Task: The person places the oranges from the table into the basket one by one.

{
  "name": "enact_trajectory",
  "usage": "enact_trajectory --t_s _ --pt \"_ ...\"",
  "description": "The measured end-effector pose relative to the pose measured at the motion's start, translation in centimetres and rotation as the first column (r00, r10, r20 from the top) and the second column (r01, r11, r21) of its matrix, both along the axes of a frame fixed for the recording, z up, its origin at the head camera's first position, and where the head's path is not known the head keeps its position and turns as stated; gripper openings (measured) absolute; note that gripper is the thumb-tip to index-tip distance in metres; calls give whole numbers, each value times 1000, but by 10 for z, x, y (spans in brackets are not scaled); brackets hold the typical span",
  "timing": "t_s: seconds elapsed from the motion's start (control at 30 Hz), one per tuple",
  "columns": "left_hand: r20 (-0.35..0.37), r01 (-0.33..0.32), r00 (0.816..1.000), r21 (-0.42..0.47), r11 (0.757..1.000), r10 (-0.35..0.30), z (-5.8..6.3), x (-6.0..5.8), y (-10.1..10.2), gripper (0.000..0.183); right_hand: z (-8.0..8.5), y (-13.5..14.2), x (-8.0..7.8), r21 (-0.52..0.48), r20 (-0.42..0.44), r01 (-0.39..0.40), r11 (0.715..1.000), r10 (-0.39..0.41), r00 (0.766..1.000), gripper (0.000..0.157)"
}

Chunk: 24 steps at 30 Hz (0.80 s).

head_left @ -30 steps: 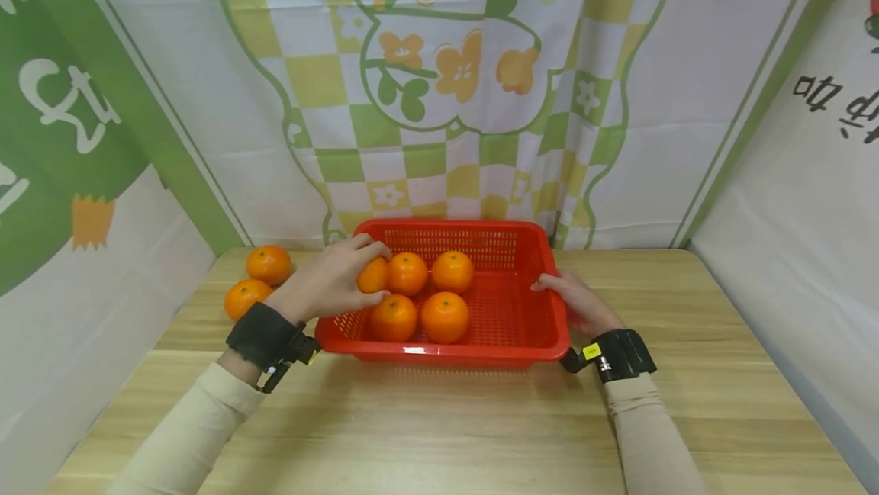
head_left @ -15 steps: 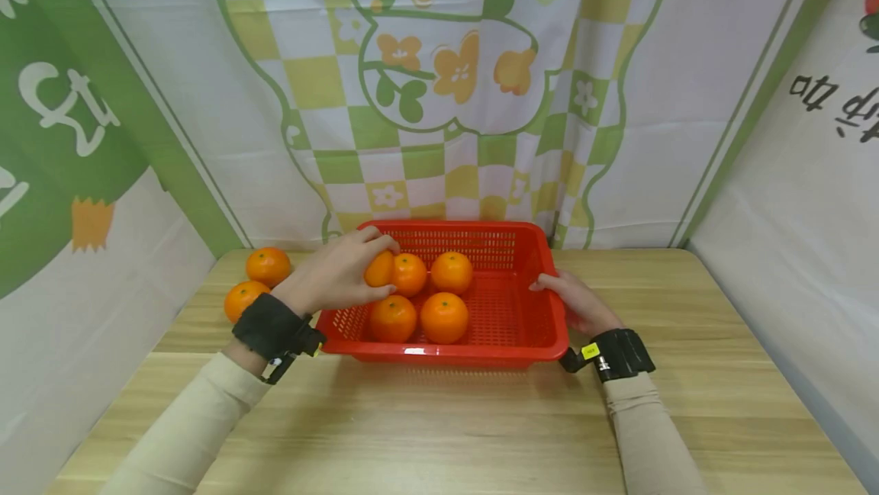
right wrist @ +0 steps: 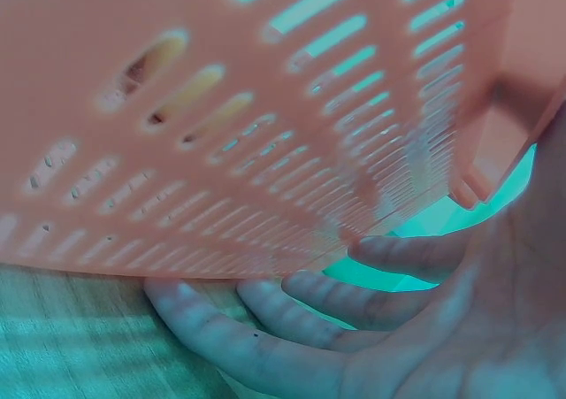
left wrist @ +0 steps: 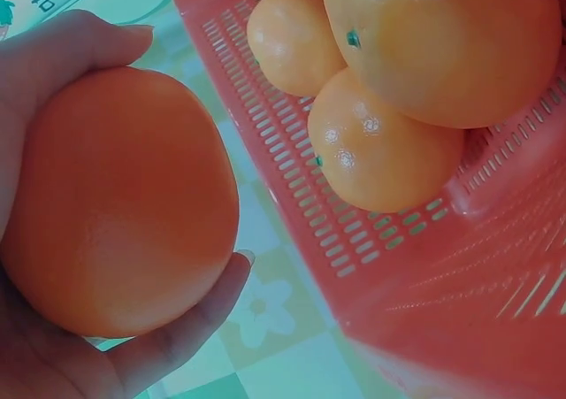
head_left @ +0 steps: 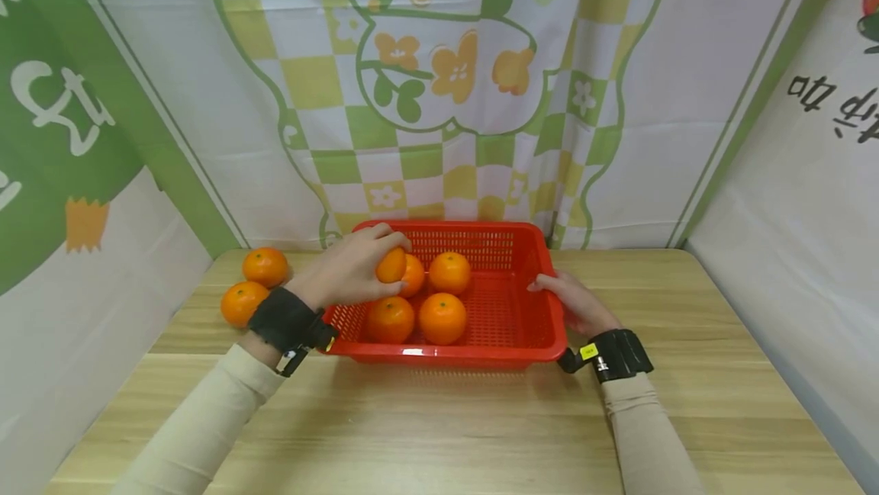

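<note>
Left hand (head_left: 352, 266) curled round held orange (head_left: 391, 266) over red basket (head_left: 511, 316), half-blocking view of four oranges (head_left: 442, 319) inside. Right hand (head_left: 575, 303) grips right rim. Two loose oranges (head_left: 266, 267) left on worktop (head_left: 446, 434); curtain (head_left: 446, 159) behind.

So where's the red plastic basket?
Head view, centre: the red basket is before the green-checked curtain, right hand gripping its right rim, left hand over its left side.
</note>
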<state>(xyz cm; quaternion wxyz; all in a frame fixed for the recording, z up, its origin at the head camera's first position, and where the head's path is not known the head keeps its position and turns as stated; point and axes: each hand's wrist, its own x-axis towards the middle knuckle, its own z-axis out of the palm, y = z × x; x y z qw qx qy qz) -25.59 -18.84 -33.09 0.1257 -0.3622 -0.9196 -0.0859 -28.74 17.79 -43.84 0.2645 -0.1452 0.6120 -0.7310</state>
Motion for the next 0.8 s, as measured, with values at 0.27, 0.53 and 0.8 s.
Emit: enact_trajectory --t_s 0.27,0.53,0.8 --pt "15 18 1000 0 1000 -18 2 -5 0 47 0 -1 0 -4 3 7 1000 -7 1000 53" --pt "47 26 999 -1 1000 -26 1 -12 5 52 -1 0 1 -2 10 0 1000 0 1000 54" --pt "70 16 997 -8 1000 -16 5 -15 15 48 -1 -1 0 -16 10 -9 1000 10 1000 53"
